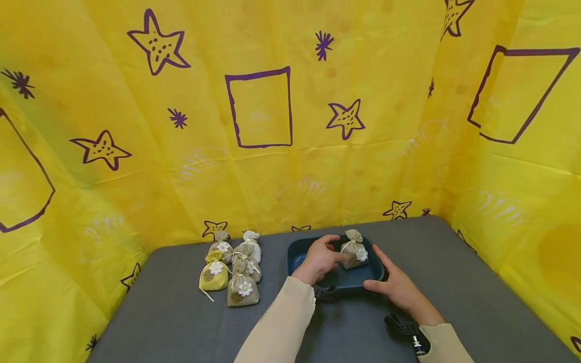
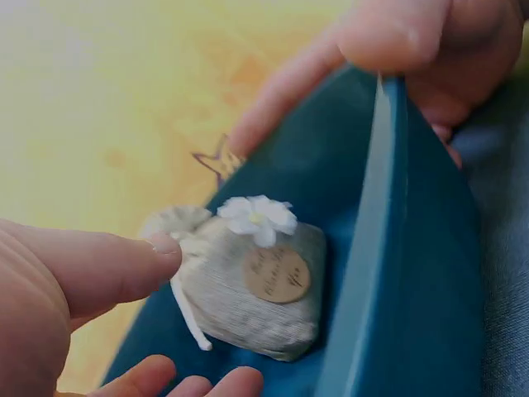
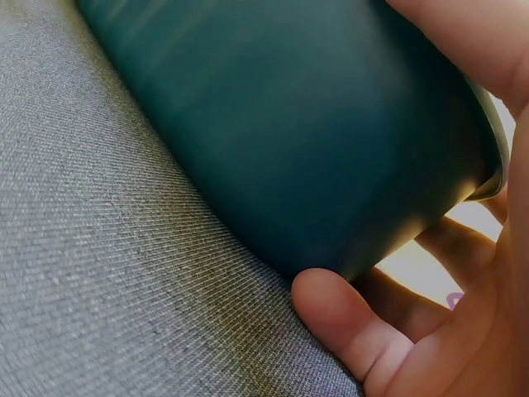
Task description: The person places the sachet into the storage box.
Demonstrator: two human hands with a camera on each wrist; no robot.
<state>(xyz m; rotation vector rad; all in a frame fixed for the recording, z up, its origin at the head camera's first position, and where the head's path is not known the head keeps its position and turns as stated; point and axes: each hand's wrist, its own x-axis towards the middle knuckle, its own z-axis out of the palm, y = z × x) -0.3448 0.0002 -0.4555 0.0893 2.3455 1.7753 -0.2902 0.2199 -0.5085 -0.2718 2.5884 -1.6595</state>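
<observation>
A grey-beige sachet [image 1: 351, 254] with a tied neck, a white daisy and a round brown tag [image 2: 278, 275] sits in the right part of a dark blue tray [image 1: 338, 286]. My left hand [image 1: 320, 259] is over the tray, just left of the sachet. In the left wrist view its thumb [image 2: 124, 269] overlaps the sachet's tied neck, with the other fingers spread apart below. My right hand [image 1: 399, 290] grips the tray's right end, thumb at the front corner and fingers along the far side. The right wrist view shows the tray's outer wall [image 3: 273, 124] between them.
Left of the tray stands a cluster of several sachets: a yellow one [image 1: 215, 276], a white one [image 1: 251, 244] and grey-beige ones, the nearest [image 1: 242, 292] in front. All rest on a grey cloth-covered table [image 1: 181, 322]. Yellow patterned curtains [image 1: 272, 191] hang behind and at both sides.
</observation>
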